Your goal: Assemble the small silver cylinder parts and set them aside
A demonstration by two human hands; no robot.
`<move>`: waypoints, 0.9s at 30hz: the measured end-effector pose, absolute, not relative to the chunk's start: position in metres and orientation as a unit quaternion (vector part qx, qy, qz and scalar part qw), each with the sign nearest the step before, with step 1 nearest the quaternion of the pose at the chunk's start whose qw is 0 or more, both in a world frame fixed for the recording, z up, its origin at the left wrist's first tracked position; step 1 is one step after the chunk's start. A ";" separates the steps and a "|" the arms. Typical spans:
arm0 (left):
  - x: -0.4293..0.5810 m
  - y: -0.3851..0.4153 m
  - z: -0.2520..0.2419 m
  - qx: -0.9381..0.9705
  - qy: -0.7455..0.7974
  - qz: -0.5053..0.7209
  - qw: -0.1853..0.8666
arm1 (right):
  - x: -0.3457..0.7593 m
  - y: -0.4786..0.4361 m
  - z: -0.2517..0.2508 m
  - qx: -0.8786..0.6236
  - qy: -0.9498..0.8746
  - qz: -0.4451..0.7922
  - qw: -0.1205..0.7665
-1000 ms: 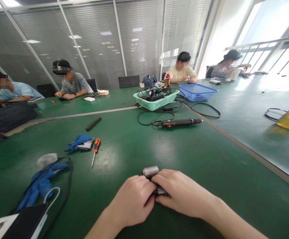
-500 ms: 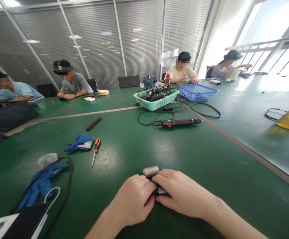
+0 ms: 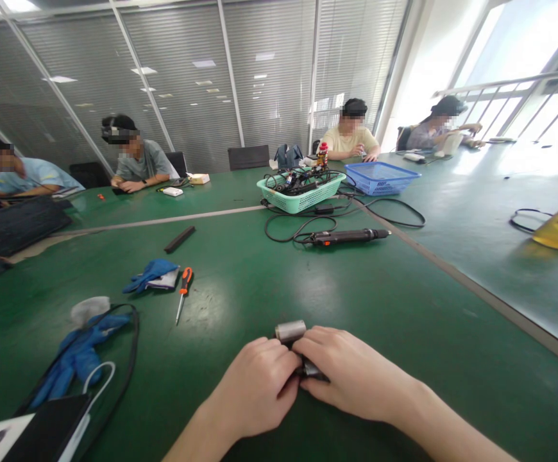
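Both my hands meet near the front edge of the green table (image 3: 365, 301). My left hand (image 3: 257, 388) is curled into a loose fist and my right hand (image 3: 351, 372) is wrapped over from the right; together they grip a small grey metal cylinder part (image 3: 290, 331). Its silver end sticks out beyond my fingers, and a dark piece shows between my thumbs. The rest of the part is hidden under my hands.
An orange-handled screwdriver (image 3: 183, 290) and blue gloves (image 3: 150, 274) lie to the left. Farther off lie a corded electric screwdriver (image 3: 346, 237), a green basket (image 3: 301, 189) of cables and a blue basket (image 3: 380, 177). Several people sit round the far side.
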State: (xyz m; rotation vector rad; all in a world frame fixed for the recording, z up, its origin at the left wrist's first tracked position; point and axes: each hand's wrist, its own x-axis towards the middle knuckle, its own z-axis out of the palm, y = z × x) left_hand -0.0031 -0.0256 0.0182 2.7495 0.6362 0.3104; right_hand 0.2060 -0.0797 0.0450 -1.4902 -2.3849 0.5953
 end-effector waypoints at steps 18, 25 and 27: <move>-0.002 -0.025 0.012 0.954 0.239 0.130 0.129 | 0.208 -0.077 0.042 -0.506 -0.833 0.178 0.133; -0.002 -0.024 0.011 0.953 0.239 0.131 0.133 | 0.207 -0.078 0.042 -0.511 -0.829 0.185 0.135; -0.002 -0.025 0.012 0.953 0.238 0.132 0.132 | 0.207 -0.079 0.042 -0.511 -0.828 0.188 0.136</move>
